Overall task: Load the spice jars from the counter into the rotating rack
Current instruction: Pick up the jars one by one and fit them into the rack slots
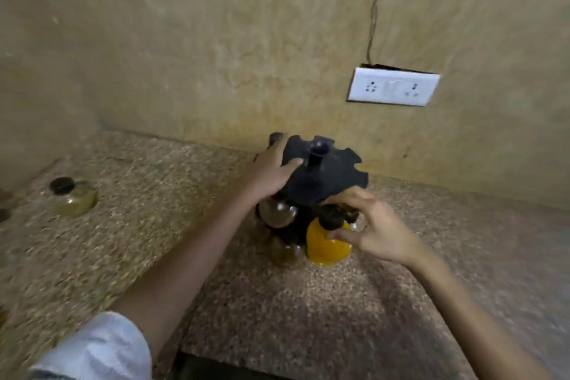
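The left hand (271, 170) lies spread on the black notched plastic rotating rack (324, 170), gripping its top edge. The right hand (374, 233) pinches the yellow-filled spice jar with a dark cap (327, 244) at the rack's front. Another capped glass jar (72, 196) stands well apart on the speckled stone tabletop (154, 225).

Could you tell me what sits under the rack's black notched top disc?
Under the top disc, a yellow jar gripped by the right hand and two brownish jars show; the disc and left hand hide the rest.
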